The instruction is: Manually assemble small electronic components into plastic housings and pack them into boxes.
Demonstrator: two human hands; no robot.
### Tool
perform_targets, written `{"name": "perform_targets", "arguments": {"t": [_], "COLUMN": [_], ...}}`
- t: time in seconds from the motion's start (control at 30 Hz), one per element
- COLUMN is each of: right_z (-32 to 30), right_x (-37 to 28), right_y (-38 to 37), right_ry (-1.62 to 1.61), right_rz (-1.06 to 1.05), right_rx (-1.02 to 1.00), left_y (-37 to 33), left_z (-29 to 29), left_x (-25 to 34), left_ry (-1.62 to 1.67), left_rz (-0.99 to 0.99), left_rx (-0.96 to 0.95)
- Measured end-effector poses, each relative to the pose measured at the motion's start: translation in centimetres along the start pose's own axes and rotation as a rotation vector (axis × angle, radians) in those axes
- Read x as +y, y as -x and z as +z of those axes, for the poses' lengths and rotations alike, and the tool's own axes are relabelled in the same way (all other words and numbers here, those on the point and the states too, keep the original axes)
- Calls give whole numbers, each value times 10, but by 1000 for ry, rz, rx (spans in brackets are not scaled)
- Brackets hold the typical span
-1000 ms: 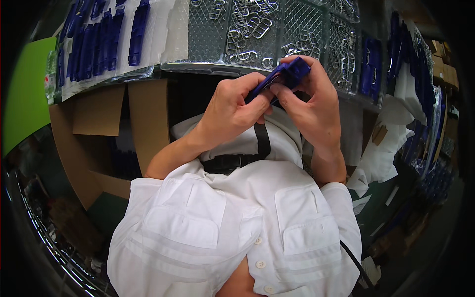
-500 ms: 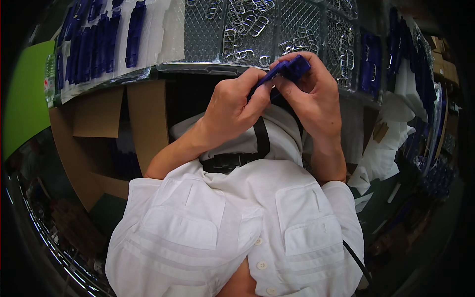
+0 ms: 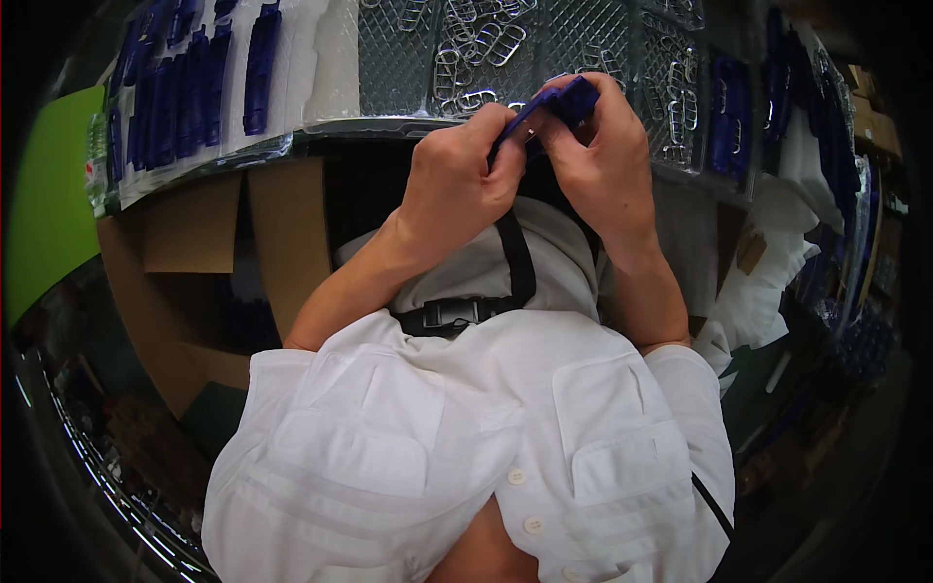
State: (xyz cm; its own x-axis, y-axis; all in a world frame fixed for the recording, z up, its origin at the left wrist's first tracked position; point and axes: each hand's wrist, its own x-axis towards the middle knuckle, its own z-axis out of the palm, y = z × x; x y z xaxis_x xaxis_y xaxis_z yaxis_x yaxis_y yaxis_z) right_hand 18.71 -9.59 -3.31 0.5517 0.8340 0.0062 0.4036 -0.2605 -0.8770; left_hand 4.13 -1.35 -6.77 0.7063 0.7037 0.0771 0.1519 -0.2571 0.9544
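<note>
- The tray (image 3: 397, 85) spans the bench beyond the hands; its near edge runs roughly crosswise, and in view the far end of the held part overlaps it.
- The box (image 3: 284, 219) sits left of the hands, below the tray's edge, well apart from them.
- The left hand (image 3: 455, 170) is curled nearly closed, thumb and fingers pinching the part's lower-left end.
- The right hand (image 3: 604, 170) is half closed around the upper-right end, fingers curving behind it and thumb bent in on the near side; the exact contact under the thumb is hidden.
- The part (image 3: 575, 99), blue and long, bridges the two hands in front of the person. Its long axis slants from lower left, nearer the body, to upper right, farther away. Neither hand is nearer: both touch it, one toward each end, thumbs facing each other across the middle.
- The loops (image 3: 505, 45), metal, lie loose in the tray beyond the part, apart from both hands.
- The glint (image 3: 531, 132) shows between the thumbs, against the part; too small to identify.
</note>
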Motion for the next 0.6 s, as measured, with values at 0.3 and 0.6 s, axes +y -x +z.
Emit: {"name": "perform_targets", "arguments": {"t": [0.3,0.6], "right_z": [-40,-43], "right_x": [5,3], "right_y": [11,7], "right_ry": [-615,-296], "right_rz": [-518,-522], "right_rx": [-30,25], "left_y": [19,29], "left_z": [-67,-70], "left_x": [51,59], "left_ry": [117,-1], "left_rz": [147,317], "left_rx": [-324,-122]}}
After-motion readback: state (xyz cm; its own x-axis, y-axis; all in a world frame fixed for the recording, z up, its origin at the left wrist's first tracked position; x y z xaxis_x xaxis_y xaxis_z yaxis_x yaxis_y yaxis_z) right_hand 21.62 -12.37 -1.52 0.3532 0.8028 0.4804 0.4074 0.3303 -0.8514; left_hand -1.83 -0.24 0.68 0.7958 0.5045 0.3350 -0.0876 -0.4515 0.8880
